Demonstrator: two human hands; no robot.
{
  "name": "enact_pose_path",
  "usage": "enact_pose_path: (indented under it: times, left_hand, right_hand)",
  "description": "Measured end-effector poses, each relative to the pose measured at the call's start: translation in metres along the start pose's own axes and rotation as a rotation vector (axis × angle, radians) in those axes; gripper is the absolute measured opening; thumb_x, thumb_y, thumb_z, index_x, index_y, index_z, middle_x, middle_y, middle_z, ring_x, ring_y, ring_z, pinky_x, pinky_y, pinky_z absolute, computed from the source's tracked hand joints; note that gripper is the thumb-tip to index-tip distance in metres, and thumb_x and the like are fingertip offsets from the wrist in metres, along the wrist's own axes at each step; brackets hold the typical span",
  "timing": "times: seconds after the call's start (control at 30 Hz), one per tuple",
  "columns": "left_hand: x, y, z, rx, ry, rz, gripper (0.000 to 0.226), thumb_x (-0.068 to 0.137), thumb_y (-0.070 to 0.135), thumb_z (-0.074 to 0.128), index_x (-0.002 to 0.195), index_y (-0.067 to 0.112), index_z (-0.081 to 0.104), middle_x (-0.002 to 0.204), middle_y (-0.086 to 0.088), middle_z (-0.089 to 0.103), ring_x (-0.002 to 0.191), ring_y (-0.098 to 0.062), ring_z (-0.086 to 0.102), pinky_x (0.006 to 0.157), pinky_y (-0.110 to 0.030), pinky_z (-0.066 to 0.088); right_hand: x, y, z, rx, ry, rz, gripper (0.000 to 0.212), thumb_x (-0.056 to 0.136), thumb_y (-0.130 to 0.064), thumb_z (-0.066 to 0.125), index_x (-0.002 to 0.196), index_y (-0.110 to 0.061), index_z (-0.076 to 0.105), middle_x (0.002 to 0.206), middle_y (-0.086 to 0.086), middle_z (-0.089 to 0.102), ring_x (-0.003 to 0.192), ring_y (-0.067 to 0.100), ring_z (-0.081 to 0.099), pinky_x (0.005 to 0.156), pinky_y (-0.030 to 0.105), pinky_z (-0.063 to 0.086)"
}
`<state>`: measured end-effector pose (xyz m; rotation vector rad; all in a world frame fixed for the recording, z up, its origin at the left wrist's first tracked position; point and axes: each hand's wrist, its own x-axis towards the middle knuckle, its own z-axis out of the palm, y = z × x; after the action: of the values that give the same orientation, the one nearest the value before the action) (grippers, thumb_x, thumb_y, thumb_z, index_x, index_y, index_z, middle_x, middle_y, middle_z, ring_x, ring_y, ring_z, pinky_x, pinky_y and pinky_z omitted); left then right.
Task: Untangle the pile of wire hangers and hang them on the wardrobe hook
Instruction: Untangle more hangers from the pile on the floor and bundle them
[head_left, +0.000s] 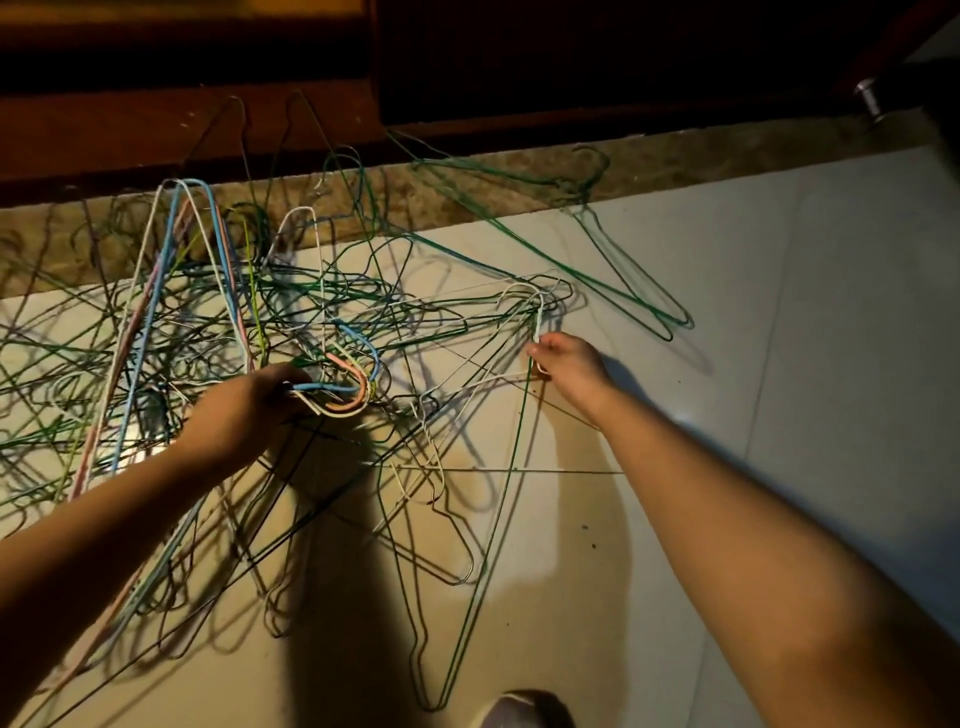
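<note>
I have the pile of wire hangers (218, 332) spread over the left and middle of the floor (779, 364), its far side up against the stone strip below the wooden wardrobe base (182, 130). No wardrobe hook shows in my view.

My left hand (260, 402) has its fingers (291, 382) curled round a bundle of hooks (348, 397) in blue, pink and white. The bends of those hooks point right, and the bodies run off left, one corner rising toward the far edge.

My right hand (569, 364) pinches the neck of a white hanger (538, 319) whose hook points at the far edge. I cannot trace its body through the tangle. Under that hand a long green hanger (511, 483) runs lengthwise toward the near edge, ending beside my shoe (524, 709).

I judge these hangers to be very light, thin and springy. They are stiff enough to keep their shape, but will bend if yanked, and every hook and shoulder is likely to snag a neighbour. The neck just under the hook looks the best place to hold one, since the wire is twisted double there. I would draw each one out along its own plane, sliding rather than lifting straight up. A separate green hanger (631, 291) lies clear near the far right.
</note>
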<state>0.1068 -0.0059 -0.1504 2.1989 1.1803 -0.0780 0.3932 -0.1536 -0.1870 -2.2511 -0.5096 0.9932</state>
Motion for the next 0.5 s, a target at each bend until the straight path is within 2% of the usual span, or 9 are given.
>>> enact_pose_path:
  times: [0.1,0.23,0.3,0.37,0.43,0.5]
  left_hand:
    - [0.000,0.001,0.003,0.000,0.010,-0.016,0.028,0.088,0.007,0.059,0.115,0.010,0.063,0.102,-0.016,0.068,0.090,-0.031,0.062,0.065,-0.027,0.032]
    - [-0.001,0.000,0.004,-0.007,0.005,-0.029,0.028,0.088,0.008,0.060,0.116,0.012,0.063,0.102,-0.015,0.068,0.087,-0.029,0.062,0.064,-0.028,0.033]
    - [-0.001,0.001,0.004,-0.006,0.013,-0.036,0.028,0.088,0.009,0.061,0.116,0.013,0.063,0.102,-0.015,0.069,0.090,-0.031,0.063,0.065,-0.028,0.032]
    - [-0.002,0.002,0.005,-0.014,0.025,-0.046,0.029,0.087,0.010,0.061,0.115,0.013,0.064,0.102,-0.015,0.069,0.093,-0.033,0.063,0.066,-0.028,0.032]
    - [-0.003,0.004,0.005,-0.029,0.037,-0.059,0.029,0.087,0.011,0.062,0.116,0.013,0.064,0.103,-0.015,0.068,0.095,-0.033,0.063,0.067,-0.028,0.032]
    - [-0.003,0.006,0.006,-0.044,0.050,-0.074,0.031,0.087,0.012,0.062,0.118,0.012,0.063,0.105,-0.015,0.068,0.097,-0.033,0.062,0.068,-0.028,0.033]
  right_hand:
    - [0.005,-0.001,0.000,-0.020,0.061,0.032,0.029,0.088,-0.036,0.060,0.067,-0.017,0.055,0.067,0.004,0.059,0.072,0.027,0.059,0.071,0.038,0.048]
    - [0.003,-0.001,-0.009,-0.130,0.217,0.112,0.047,0.075,-0.059,0.065,0.061,-0.017,0.049,0.064,0.003,0.057,0.063,0.022,0.054,0.054,0.027,0.039]
    - [0.003,-0.001,-0.011,-0.186,0.259,0.117,0.050,0.070,-0.064,0.066,0.067,-0.017,0.052,0.071,0.002,0.060,0.068,0.022,0.056,0.054,0.026,0.040]
    - [0.002,-0.004,-0.010,-0.208,0.273,0.082,0.050,0.072,-0.064,0.065,0.085,-0.015,0.060,0.084,0.004,0.063,0.079,0.023,0.058,0.065,0.028,0.045]
    - [0.001,-0.005,-0.009,-0.180,0.285,0.040,0.048,0.081,-0.056,0.060,0.098,-0.011,0.061,0.094,0.008,0.064,0.087,0.025,0.060,0.071,0.028,0.044]
    - [-0.002,-0.001,-0.010,-0.161,0.313,0.001,0.038,0.090,-0.043,0.053,0.102,-0.008,0.061,0.100,0.013,0.066,0.093,0.029,0.061,0.072,0.029,0.043]
